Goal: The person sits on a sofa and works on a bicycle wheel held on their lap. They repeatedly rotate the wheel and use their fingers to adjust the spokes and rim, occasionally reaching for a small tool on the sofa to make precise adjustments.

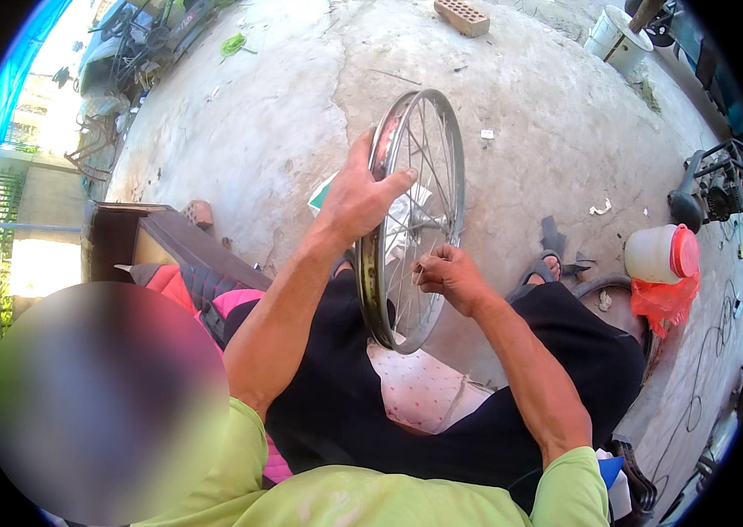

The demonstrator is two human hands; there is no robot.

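Observation:
A bare metal bicycle wheel rim (374, 294) with thin spokes and a hub stands upright between my knees, without a tire on it. My left hand (364, 189) grips the rim's left side near the top, thumb over its inner edge. On the wheel's right side, my right hand (452, 277) is closed in a pinch at the spokes, below the hub. What its fingertips hold is too small to make out; it may be a spoke end. A pale cloth with small red marks (420, 378) lies under the wheel, between my black-clad legs.
A white container with a red lid (652, 255) stands at the right above a red plastic bag (666, 303). A tire (604, 285) lies by my right foot. At the left is a brown wooden box (160, 230). A brick (462, 18) and white bucket (617, 39) are farther off.

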